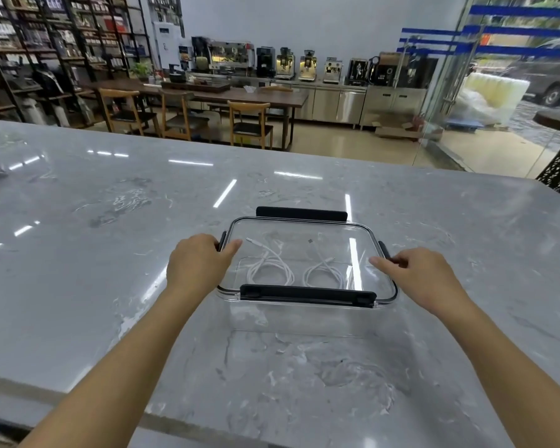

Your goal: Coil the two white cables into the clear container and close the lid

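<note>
Head view: clear container [304, 318] sits on the marble counter [110, 221] near its front edge, lid [304, 227] resting on top. Inside lie two coiled white cables, left cable [270, 265] and right cable [324, 273], side by side, apart. Left hand [198, 260] curls on the lid's left side latch [222, 241]; right hand [417, 276] pinches at the right side latch [383, 250]. The front latch [307, 294] is folded down, while the back latch [301, 213] sticks up.

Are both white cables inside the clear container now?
Yes. Both coiled white cables lie on the floor of the clear container, under its lid.
</note>
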`<state>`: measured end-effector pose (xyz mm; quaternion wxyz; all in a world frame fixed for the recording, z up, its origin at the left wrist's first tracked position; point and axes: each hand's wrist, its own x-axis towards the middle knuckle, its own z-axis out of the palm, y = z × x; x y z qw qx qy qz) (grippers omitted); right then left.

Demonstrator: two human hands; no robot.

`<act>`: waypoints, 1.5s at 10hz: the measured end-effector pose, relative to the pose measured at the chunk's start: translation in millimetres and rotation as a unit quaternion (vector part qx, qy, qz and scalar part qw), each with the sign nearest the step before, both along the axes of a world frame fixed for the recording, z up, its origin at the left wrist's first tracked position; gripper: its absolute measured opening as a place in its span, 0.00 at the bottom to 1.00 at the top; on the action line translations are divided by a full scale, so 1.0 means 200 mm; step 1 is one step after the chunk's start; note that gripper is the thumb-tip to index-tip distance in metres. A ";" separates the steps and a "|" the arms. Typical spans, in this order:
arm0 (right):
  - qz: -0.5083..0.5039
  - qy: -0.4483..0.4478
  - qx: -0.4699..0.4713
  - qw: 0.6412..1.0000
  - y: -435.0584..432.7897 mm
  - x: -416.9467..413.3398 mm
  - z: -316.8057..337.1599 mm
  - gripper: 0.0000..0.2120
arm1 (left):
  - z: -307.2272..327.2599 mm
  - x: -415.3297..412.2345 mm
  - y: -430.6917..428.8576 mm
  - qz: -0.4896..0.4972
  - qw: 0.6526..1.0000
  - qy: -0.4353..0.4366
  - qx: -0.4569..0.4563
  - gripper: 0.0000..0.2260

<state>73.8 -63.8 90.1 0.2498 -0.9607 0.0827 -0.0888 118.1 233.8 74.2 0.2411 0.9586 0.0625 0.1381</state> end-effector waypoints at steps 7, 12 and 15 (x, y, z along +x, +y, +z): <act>0.224 0.032 -0.129 0.965 0.23 0.38 0.05 0.32 | 0.10 -0.08 -0.14 -0.391 0.911 0.119 0.044 0.32; 0.197 0.080 -0.072 0.974 0.28 0.52 0.04 0.29 | 0.03 -0.09 -0.15 -0.407 0.876 0.053 0.252 0.36; 0.188 -0.005 0.029 0.982 0.11 0.45 0.27 0.25 | 0.26 -0.05 -0.19 -0.349 0.926 -0.013 0.147 0.33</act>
